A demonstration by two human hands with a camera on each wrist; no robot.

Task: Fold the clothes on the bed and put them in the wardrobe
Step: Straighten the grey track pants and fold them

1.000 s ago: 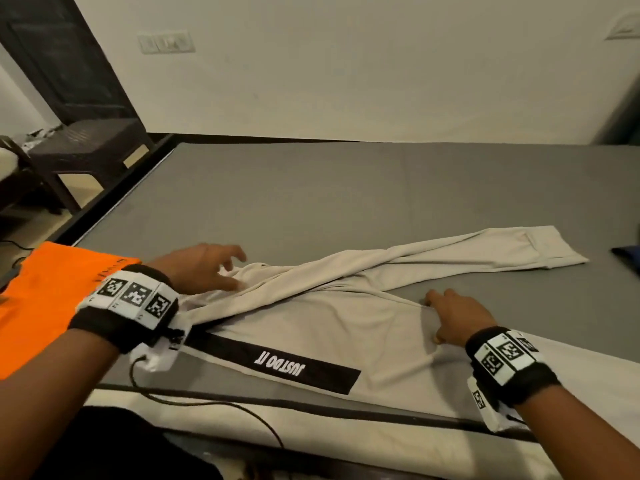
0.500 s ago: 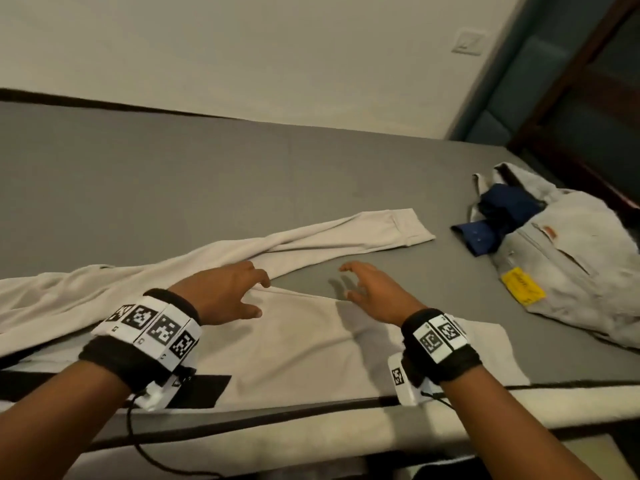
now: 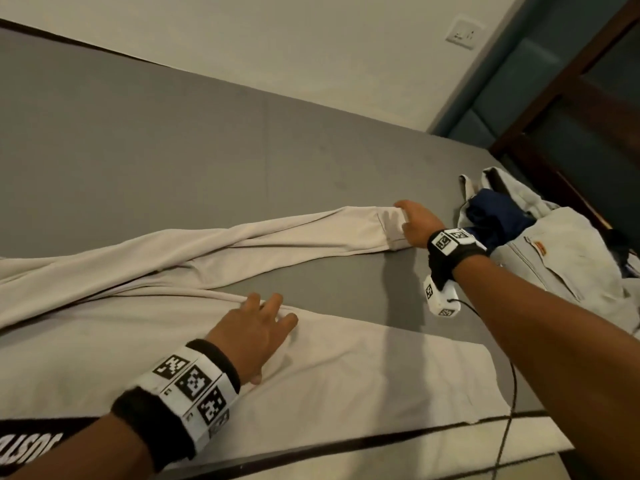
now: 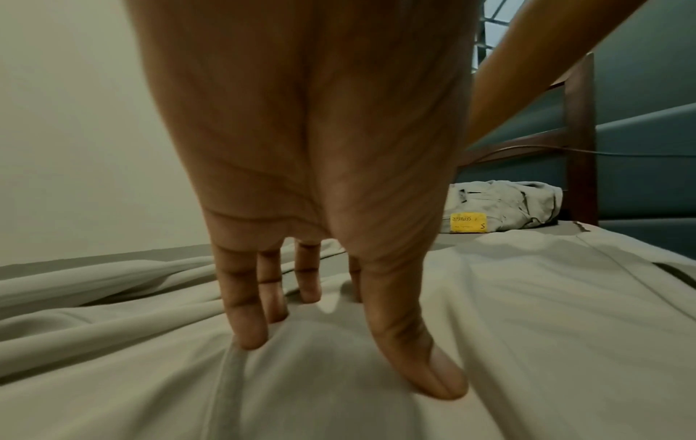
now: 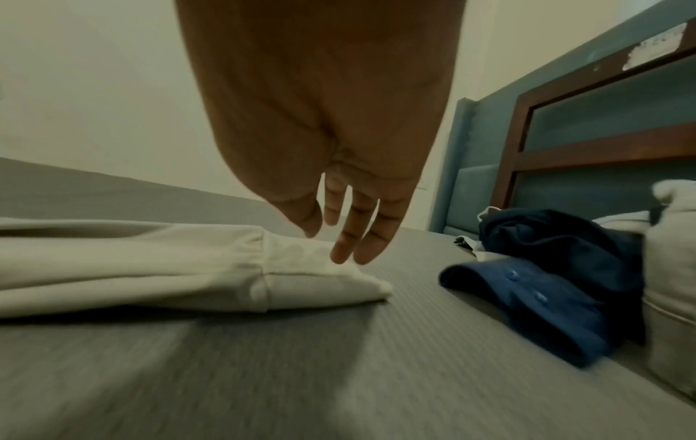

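The right hand [image 3: 417,223] lays near-straight fingers [image 5: 352,238] on the cuff [image 3: 393,225] of the beige trousers [image 3: 207,258], far right on the bed [image 3: 173,133]. The left hand [image 3: 251,336] presses spread fingers [image 4: 244,312] onto the near leg. Best to pinch the cuff firmly (both layers) before carrying it over.

White capitals on the black band [image 3: 33,441] of the beige trousers [image 3: 346,375], seen upside down and cut by the frame edge, read "JUST"; the yellow tag [image 4: 467,222] on the grey garment [image 4: 516,205] carries inverted print, only a large "S" legible.
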